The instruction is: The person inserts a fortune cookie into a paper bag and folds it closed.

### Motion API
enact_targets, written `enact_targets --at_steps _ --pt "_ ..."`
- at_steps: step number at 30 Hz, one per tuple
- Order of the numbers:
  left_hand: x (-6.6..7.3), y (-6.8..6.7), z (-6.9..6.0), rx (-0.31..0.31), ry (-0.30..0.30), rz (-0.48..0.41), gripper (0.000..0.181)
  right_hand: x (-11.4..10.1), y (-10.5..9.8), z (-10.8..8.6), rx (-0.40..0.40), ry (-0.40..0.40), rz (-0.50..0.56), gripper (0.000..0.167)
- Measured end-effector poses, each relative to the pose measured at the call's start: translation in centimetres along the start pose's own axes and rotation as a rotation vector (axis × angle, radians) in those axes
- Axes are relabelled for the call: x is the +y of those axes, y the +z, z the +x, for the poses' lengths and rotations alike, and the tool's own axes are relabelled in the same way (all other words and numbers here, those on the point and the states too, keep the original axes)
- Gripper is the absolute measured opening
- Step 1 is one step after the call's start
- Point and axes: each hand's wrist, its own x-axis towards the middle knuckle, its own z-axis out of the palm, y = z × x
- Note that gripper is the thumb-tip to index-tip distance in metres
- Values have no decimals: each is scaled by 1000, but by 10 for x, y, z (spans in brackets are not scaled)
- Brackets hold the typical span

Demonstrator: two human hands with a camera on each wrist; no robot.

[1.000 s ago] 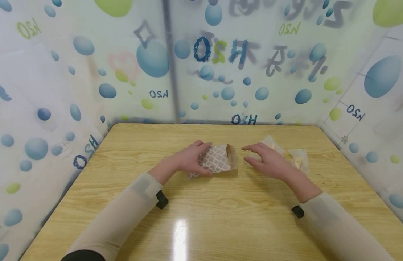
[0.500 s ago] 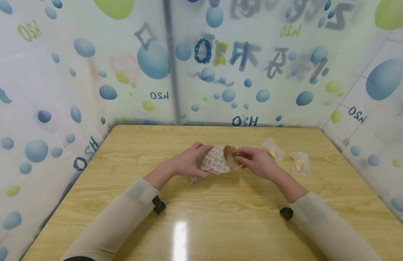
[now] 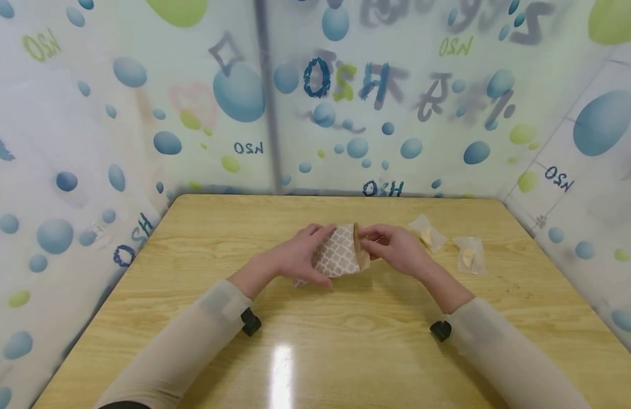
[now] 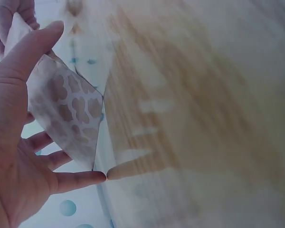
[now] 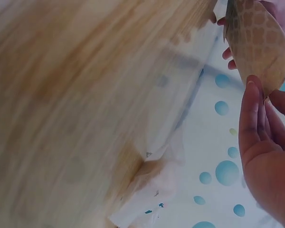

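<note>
A brown paper bag with a white lattice pattern lies on its side at the middle of the table, its mouth facing right. My left hand holds the bag's closed end, thumb on the near side and fingers on the far side. In the left wrist view, the bag sits between that thumb and the spread fingers. My right hand pinches the edge of the mouth between thumb and fingers. From the right wrist, the bag narrows toward the right hand's fingertips. What the bag holds is hidden.
Two small see-through packets, each with a pale yellow piece inside, lie right of the bag: one packet behind the right hand, another packet further right. The wooden table meets patterned walls at its back and sides.
My right hand has moved left from beside the packets to the bag's mouth and pinched its edge. The mouth end has shifted slightly and stands a little higher. The left hand keeps its hold.
</note>
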Motion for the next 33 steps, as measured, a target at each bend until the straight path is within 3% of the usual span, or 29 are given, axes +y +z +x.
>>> enact_targets --at_steps 6,12,22,27,33 --pt "0 -1 -2 16 -17 -43 128 2 3 0 14 0 -26 29" --pt "-3 -1 -5 39 3 -79 116 6 6 -1 17 27 -12 27" --pt "-3 -3 -6 80 48 -87 106 7 -5 -6 13 22 -98 28" --pt "-3 -6 -8 91 32 -92 104 18 -34 -17 40 6 -120 33" --pt "-6 -8 -11 87 10 -80 106 48 -91 -40 112 46 -152 39"
